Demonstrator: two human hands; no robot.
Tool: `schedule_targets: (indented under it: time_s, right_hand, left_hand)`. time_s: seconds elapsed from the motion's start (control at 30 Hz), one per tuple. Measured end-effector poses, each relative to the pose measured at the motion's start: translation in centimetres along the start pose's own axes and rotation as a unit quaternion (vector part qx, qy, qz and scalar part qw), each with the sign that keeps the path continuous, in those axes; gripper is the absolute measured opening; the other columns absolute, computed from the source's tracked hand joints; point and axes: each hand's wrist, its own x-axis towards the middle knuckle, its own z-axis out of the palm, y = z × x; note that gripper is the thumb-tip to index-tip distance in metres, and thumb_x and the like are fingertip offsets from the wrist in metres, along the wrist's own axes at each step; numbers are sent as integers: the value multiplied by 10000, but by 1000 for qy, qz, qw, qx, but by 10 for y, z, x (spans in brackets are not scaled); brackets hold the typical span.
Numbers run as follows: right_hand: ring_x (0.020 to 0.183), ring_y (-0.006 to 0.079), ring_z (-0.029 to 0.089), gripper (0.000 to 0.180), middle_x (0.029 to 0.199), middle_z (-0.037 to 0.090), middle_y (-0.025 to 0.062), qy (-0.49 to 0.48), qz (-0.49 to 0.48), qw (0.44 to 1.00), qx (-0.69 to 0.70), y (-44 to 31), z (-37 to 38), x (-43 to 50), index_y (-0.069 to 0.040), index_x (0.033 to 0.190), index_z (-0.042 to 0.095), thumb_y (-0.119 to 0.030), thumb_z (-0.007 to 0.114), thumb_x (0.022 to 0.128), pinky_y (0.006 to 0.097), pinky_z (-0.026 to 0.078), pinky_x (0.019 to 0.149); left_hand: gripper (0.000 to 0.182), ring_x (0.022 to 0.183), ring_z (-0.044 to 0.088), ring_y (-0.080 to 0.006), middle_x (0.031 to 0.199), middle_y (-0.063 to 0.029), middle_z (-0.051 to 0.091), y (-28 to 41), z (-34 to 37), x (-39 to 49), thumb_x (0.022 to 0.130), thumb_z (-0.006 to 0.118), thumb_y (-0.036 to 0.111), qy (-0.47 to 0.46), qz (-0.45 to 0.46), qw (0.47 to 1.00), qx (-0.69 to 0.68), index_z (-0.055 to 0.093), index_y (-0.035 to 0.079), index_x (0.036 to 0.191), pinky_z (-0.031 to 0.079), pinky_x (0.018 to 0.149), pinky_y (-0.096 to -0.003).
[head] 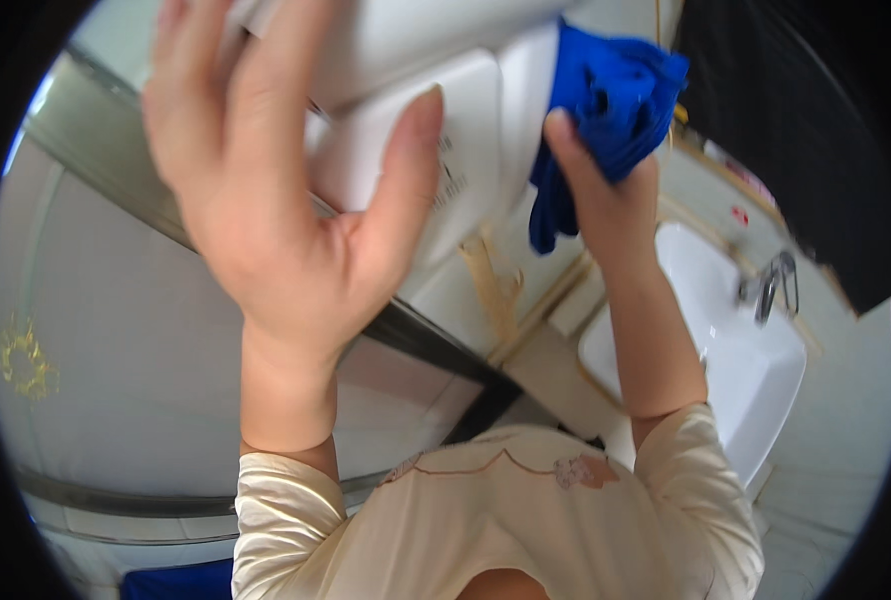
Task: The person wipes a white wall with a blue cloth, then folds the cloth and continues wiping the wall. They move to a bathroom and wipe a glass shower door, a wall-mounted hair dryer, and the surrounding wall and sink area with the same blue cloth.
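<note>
A white appliance housing, which bears small writing on its lower face, fills the upper middle of the view. My left hand is raised in front of its left part, fingers spread and thumb apart, holding nothing that shows; its fingertips are cut off by the top edge. To the right, my right hand grips a crumpled blue cloth against or close beside the housing's right end. Whether the cloth touches the housing cannot be told. Below the housing, a strip of beige tape hangs loosely by the wall.
A white washbasin with a metal faucet is at the right, beside my right forearm. Black sheeting hangs at the upper right. At the left stands a frosted panel with a metal frame. Something blue lies at the bottom left.
</note>
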Motion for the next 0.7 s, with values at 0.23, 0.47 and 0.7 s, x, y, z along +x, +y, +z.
schedule_targets:
  time_s: [0.23, 0.47, 0.7]
  right_hand:
    - [898, 111, 576, 242, 980, 655, 37, 201, 118, 971, 47, 41, -72, -53, -37, 1079, 632, -189, 664, 892, 272, 459, 832]
    - [950, 138, 574, 306, 1057, 625, 68, 289, 228, 928, 50, 54, -133, -98, 25, 1139, 586, -177, 631, 913, 288, 450, 868]
    - [861, 86, 539, 205, 931, 633, 23, 188, 410, 887, -100, 62, -149, -185, 8, 1054, 611, -129, 628, 903, 259, 454, 787]
  left_hand:
    - [229, 1166, 546, -299, 1240, -43, 575, 105, 22, -177, 741, 677, 113, -63, -16, 953, -297, 693, 179, 960, 409, 977, -449]
    - [443, 1186, 498, -361, 1326, -197, 486, 234, 136, -269, 801, 639, 57, -343, -234, 795, -441, 535, 30, 1230, 442, 954, -394]
    - [410, 1099, 543, -374, 1189, -240, 543, 251, 238, -268, 882, 565, 182, -523, -365, 637, -433, 485, -9, 1237, 453, 931, -433]
